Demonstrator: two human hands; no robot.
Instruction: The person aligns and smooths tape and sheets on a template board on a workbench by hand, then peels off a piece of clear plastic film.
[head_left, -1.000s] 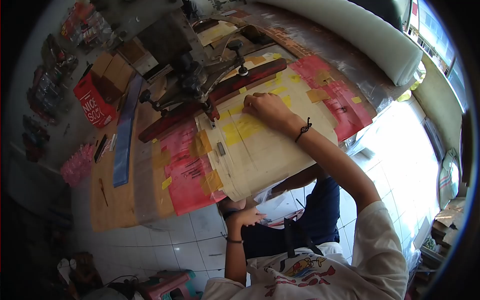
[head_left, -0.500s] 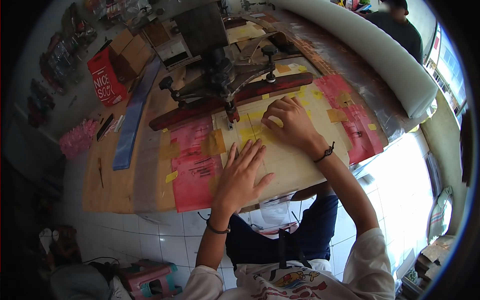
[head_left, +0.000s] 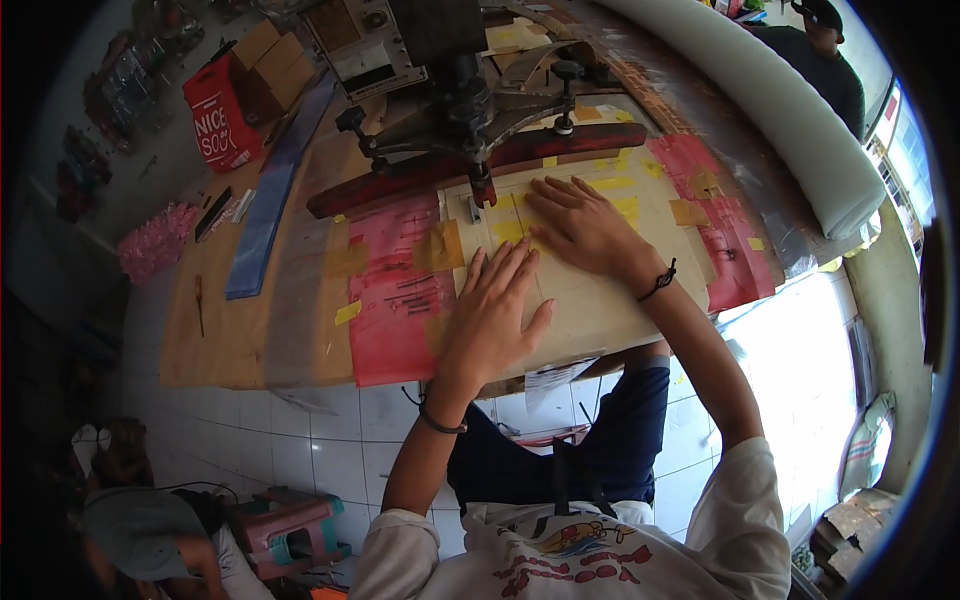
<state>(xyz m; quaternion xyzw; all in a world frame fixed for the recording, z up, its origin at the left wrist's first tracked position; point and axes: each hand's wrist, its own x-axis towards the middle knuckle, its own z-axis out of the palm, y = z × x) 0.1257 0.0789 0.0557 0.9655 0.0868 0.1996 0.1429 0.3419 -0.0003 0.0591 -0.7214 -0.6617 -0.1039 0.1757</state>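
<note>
My left hand (head_left: 493,315) lies with fingers spread on a tan board (head_left: 580,325), which looks covered by a clear sheet. Farther right, my right hand (head_left: 585,230) rests palm down on the same surface, its fingers stretched out over yellow tape strips (head_left: 612,184). Neither hand holds anything. Just beyond my fingertips is a black metal press (head_left: 468,112) with a long dark red bar (head_left: 385,180) across the board. A small metal piece (head_left: 475,209) sits below the press's red tip. Red taped sheets (head_left: 398,318) flank the board on both sides.
A blue strip (head_left: 275,200), a screwdriver-like tool (head_left: 199,305) and a red bag (head_left: 217,122) are on the left. A thick white roll (head_left: 760,110) runs along the right. One person (head_left: 815,60) is at the back right, another (head_left: 150,535) at the lower left.
My right hand has gone from curled, raised fingers to lying flat on the board. My left hand stays flat. The whole view has shifted slightly.
</note>
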